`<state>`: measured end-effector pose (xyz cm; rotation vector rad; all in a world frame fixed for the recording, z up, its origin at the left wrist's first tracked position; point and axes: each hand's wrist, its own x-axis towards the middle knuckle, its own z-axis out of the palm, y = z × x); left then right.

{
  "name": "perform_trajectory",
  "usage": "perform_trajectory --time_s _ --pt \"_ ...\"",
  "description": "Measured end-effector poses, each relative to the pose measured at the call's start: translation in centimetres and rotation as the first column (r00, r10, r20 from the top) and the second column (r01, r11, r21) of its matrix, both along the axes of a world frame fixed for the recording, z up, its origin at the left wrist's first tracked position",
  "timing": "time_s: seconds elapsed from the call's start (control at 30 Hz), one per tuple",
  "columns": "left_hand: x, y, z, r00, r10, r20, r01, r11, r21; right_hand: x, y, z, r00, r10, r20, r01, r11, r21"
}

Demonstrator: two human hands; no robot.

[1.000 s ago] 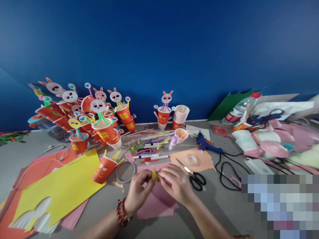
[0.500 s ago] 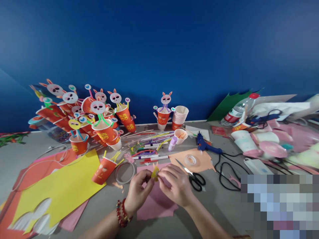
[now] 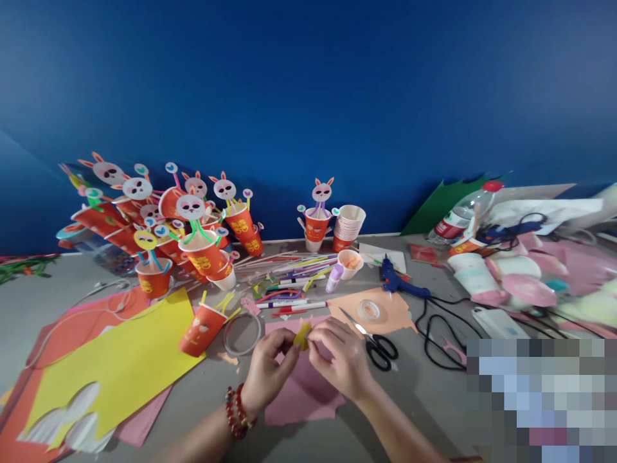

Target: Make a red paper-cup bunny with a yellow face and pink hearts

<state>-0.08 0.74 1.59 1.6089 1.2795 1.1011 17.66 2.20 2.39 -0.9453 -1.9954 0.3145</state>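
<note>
Between my two hands is a small yellow paper rabbit head (image 3: 303,335) with pinkish-orange ears sticking up. My left hand (image 3: 270,364), with red bead bracelets at the wrist, pinches its left side between thumb and fingers. On the other side, the fingertips of my right hand (image 3: 341,355) are closed on its right edge. Fingers partly cover the piece, so its face is hard to make out. Beneath both hands lies a pink paper sheet (image 3: 303,402). Black-handled scissors (image 3: 380,350) rest just right of my right hand, beside a tape roll (image 3: 369,310) on orange paper.
Rabbit-topped red cups (image 3: 200,260) crowd the left back. A red cup with straws (image 3: 202,329) stands by yellow paper (image 3: 125,360). Pens, a glue stick (image 3: 334,279), stacked cups (image 3: 349,225) and a blue glue gun (image 3: 400,281) with black cord lie beyond my hands.
The yellow rabbit head has turned and tilted slightly to the right between my fingers. Both hands stay in nearly the same place, still gripping it.
</note>
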Motion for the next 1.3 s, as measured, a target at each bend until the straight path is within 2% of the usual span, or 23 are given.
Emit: perform_trajectory --time_s 0.1,0.23,0.3,0.4,0.5,0.6,0.67,0.77,0.87,0.93,1.03,1.07,1.13,1.2,1.23,1.3 --pt "-0.1 0.2 -0.4 0.990 0.029 0.136 -0.010 0.990 -0.139 0.4 0.2 0.0 0.991 -0.040 -0.126 0.030 0.997 -0.074" --pt "-0.1 0.7 -0.8 0.935 0.099 0.341 -0.001 0.961 -0.277 1.8 1.1 0.1 0.947 -0.206 -0.248 0.179 0.976 -0.127" --pt "0.0 1.0 -0.9 0.889 0.133 0.438 0.016 0.947 -0.321 2.8 1.8 0.0 0.943 -0.290 -0.166 0.274 0.955 -0.114" --pt "0.0 1.1 -1.2 0.797 0.169 0.580 0.083 0.921 -0.382 4.1 2.6 -0.4 0.926 -0.373 0.057 0.377 0.919 -0.113" --pt "0.0 1.1 -1.4 0.691 0.199 0.695 0.180 0.884 -0.432 4.6 3.1 -0.8 0.921 -0.359 0.150 0.381 0.910 -0.163" --pt "0.0 0.9 -1.2 0.577 0.209 0.789 0.321 0.831 -0.455 3.9 2.8 -0.9 0.963 -0.264 0.049 0.267 0.914 -0.305" --pt "0.0 0.9 -0.8 0.478 0.196 0.856 0.461 0.773 -0.435 3.0 2.2 -0.8 0.980 -0.175 -0.089 0.121 0.895 -0.430" --pt "0.1 0.8 -0.3 0.318 0.204 0.926 0.685 0.626 -0.374 1.3 1.4 -0.7 0.945 -0.034 -0.325 -0.164 0.811 -0.562" --pt "0.1 0.6 -0.4 0.228 0.265 0.937 0.802 0.495 -0.335 -0.1 0.8 -0.7 0.885 0.024 -0.465 -0.321 0.755 -0.571" --pt "0.1 0.4 -0.8 0.220 0.291 0.931 0.830 0.446 -0.336 -0.5 0.7 -0.7 0.863 0.025 -0.505 -0.352 0.748 -0.563" --pt "0.1 0.2 -1.3 0.260 0.285 0.923 0.845 0.395 -0.361 -0.7 0.5 -0.8 0.846 0.012 -0.534 -0.366 0.742 -0.562" --pt "0.1 0.2 -1.5 0.281 0.264 0.923 0.845 0.387 -0.369 -0.7 0.4 -0.9 0.840 0.007 -0.542 -0.373 0.733 -0.568" --pt "0.2 0.3 -1.8 0.347 0.189 0.918 0.829 0.395 -0.395 -0.7 0.3 -0.9 0.819 0.011 -0.574 -0.429 0.678 -0.597" --pt "0.2 0.5 -2.1 0.447 0.125 0.885 0.767 0.456 -0.452 -0.5 0.3 -0.8 0.802 0.019 -0.597 -0.473 0.629 -0.616" --pt "0.2 0.6 -2.1 0.497 0.121 0.859 0.715 0.504 -0.485 -0.3 0.4 -0.7 0.811 0.020 -0.585 -0.459 0.643 -0.613" --pt "0.1 0.9 -2.0 0.552 0.159 0.818 0.582 0.629 -0.515 0.0 0.6 -0.4 0.858 -0.002 -0.514 -0.348 0.734 -0.583"
